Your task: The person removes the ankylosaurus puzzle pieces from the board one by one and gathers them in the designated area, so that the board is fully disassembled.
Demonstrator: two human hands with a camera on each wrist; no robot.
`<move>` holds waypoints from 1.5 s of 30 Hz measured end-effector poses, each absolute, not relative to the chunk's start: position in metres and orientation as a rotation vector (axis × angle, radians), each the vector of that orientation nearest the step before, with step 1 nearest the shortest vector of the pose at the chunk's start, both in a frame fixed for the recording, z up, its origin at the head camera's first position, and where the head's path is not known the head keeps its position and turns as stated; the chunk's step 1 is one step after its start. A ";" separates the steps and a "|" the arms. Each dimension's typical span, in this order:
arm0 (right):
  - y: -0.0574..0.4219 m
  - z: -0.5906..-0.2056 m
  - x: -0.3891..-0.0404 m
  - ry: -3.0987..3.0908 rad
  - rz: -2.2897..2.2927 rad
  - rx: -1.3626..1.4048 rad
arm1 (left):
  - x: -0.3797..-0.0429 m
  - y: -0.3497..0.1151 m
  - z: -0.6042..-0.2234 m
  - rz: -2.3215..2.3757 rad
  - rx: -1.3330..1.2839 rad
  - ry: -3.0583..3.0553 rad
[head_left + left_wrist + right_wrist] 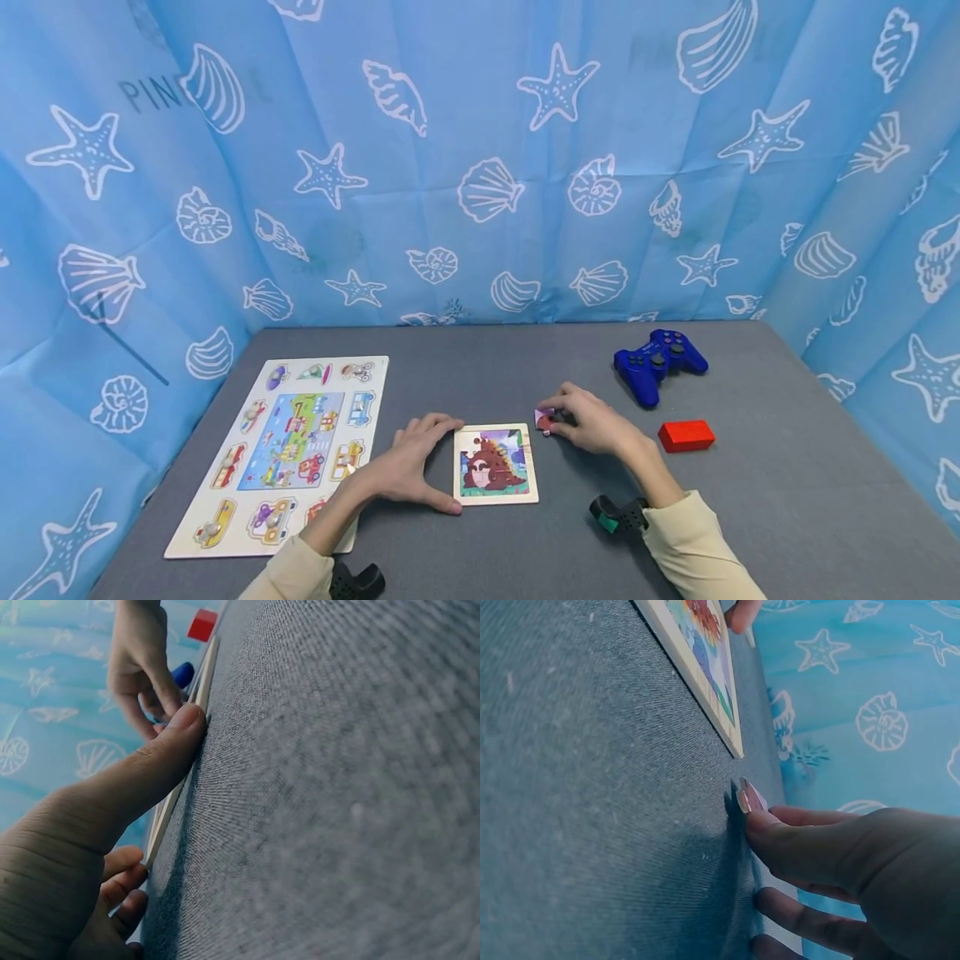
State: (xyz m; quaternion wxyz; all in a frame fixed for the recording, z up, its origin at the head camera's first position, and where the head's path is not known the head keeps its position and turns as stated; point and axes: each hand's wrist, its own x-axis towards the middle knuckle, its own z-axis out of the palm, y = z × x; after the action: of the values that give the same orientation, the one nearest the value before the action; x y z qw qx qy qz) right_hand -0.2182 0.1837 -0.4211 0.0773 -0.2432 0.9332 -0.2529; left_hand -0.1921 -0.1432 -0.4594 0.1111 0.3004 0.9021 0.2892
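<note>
A small framed jigsaw puzzle (493,498) lies on the grey table, its picture showing a brown spiky animal against green and purple. My left hand (408,464) holds the frame at its left side, thumb at the near corner and index finger at the far one. The left wrist view shows the thumb (161,754) against the wooden edge. Just right of the frame, my right hand (592,419) pinches a small purple and reddish puzzle piece (543,422) between thumb and fingers. In the right wrist view the piece (751,798) is tilted, close over the table, partly covered by the fingertips.
To the left lies a large white peg puzzle board (255,425) with vehicle pieces, partly under my left forearm. A blue game controller (656,364) sits at the back right, with a red block (686,436) in front of it. A blue shell-print curtain (480,167) hangs behind the table.
</note>
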 end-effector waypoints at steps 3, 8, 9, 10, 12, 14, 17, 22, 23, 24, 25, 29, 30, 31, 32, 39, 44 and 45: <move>0.184 -0.421 -0.219 2.787 -0.744 -0.721 | -0.193 -0.143 -0.460 0.831 0.878 2.652; 0.184 -0.421 -0.218 2.784 -0.726 -0.730 | -0.194 -0.143 -0.460 0.815 0.870 2.640; 0.184 -0.422 -0.218 2.784 -0.725 -0.734 | -0.194 -0.143 -0.460 0.815 0.868 2.638; 0.184 -0.422 -0.218 2.784 -0.723 -0.739 | -0.194 -0.143 -0.460 0.814 0.868 2.635; 0.185 -0.423 -0.217 2.786 -0.720 -0.748 | -0.194 -0.143 -0.459 0.814 0.862 2.629; 0.185 -0.423 -0.217 2.789 -0.719 -0.754 | -0.194 -0.143 -0.459 0.818 0.856 2.619; 0.185 -0.424 -0.217 2.796 -0.715 -0.743 | -0.195 -0.144 -0.458 0.823 0.845 2.606; 0.184 -0.425 -0.216 2.807 -0.714 -0.720 | -0.197 -0.144 -0.458 0.819 0.844 2.591; 0.184 -0.425 -0.216 2.808 -0.716 -0.716 | -0.197 -0.144 -0.458 0.821 0.845 2.589; 0.184 -0.425 -0.216 2.810 -0.713 -0.713 | -0.197 -0.144 -0.458 0.824 0.845 2.587; 0.185 -0.425 -0.216 2.812 -0.711 -0.712 | -0.197 -0.144 -0.458 0.829 0.842 2.585; 0.185 -0.425 -0.215 2.816 -0.707 -0.701 | -0.197 -0.144 -0.459 0.835 0.837 2.583; 0.185 -0.425 -0.215 2.817 -0.703 -0.702 | -0.196 -0.144 -0.459 0.836 0.837 2.584; 0.185 -0.425 -0.215 2.818 -0.700 -0.703 | -0.196 -0.145 -0.459 0.836 0.837 2.585; 0.185 -0.425 -0.215 2.819 -0.698 -0.701 | -0.196 -0.145 -0.459 0.834 0.837 2.586; 0.184 -0.424 -0.214 2.820 -0.684 -0.688 | -0.197 -0.145 -0.460 0.823 0.831 2.593; 0.183 -0.423 -0.214 2.822 -0.681 -0.679 | -0.197 -0.144 -0.459 0.824 0.827 2.592; 0.183 -0.422 -0.214 2.823 -0.681 -0.679 | -0.196 -0.144 -0.458 0.823 0.827 2.592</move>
State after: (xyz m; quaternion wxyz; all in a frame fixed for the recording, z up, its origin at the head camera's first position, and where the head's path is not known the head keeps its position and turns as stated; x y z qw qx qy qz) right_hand -0.2137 0.1832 -0.4224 0.0795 -0.2269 0.9436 -0.2278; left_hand -0.1964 -0.1444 -0.4583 0.1491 0.2876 0.9017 0.2864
